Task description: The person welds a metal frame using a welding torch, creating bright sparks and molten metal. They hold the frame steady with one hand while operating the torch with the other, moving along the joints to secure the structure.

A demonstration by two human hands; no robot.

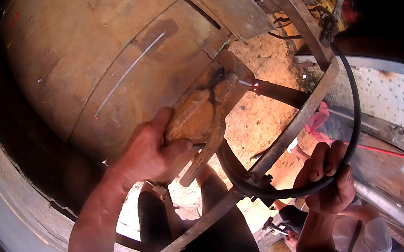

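My left hand (147,148) is closed around the handle end of a worn, brownish welding electrode holder (200,118). A thin welding rod (244,83) sticks out of the holder's far end. Its tip glows orange beside a dark metal bar (279,94) of an angle-iron frame (294,118). From the holder a thick black cable (355,100) curves right in a loop. My right hand (325,177) grips this cable, fingers curled round it. Left of the holder, a pale straight rod (129,74) lies on a rusty metal sheet (76,45).
Frame bars cross between me and the bright ground. Below at right, another person in a white shirt (356,233) is close by, a hammer-like tool (276,226) near their hand. Red cloth (316,117) shows beyond the frame. A speckled pale panel (393,86) stands at right.
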